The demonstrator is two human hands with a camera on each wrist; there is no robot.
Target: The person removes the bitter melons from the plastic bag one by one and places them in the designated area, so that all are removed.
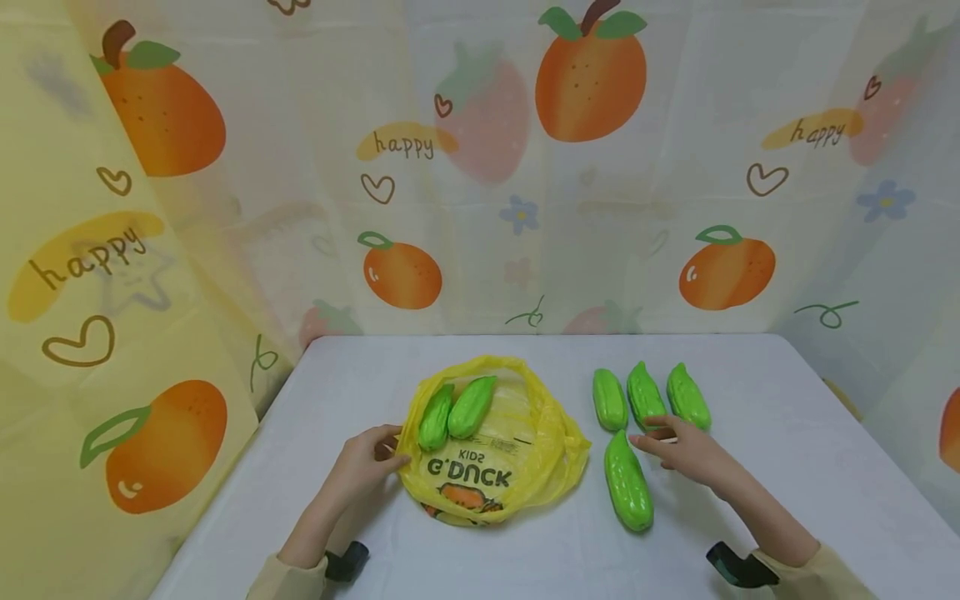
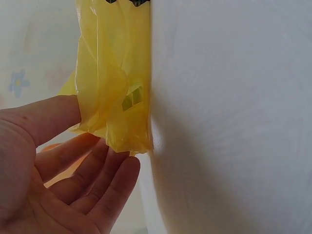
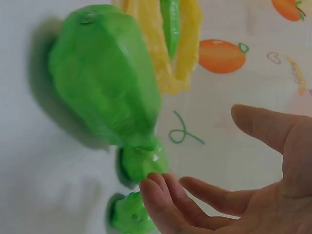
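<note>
A yellow plastic bag lies on the table with its mouth spread wide, two glossy green bitter gourds inside. At its left rim, my left hand holds the thin edge between thumb and fingers; the left wrist view shows the fingers partly behind the plastic. My right hand hovers with spread, relaxed fingers and nothing in them. Just left of its fingertips a single bitter gourd lies on the cloth, looming large and green in the right wrist view.
Behind the right hand lie three more bitter gourds in a row, the middle one partly overlapped by the fingers. A white cloth covers the table. A fruit-printed curtain hangs along the back and sides.
</note>
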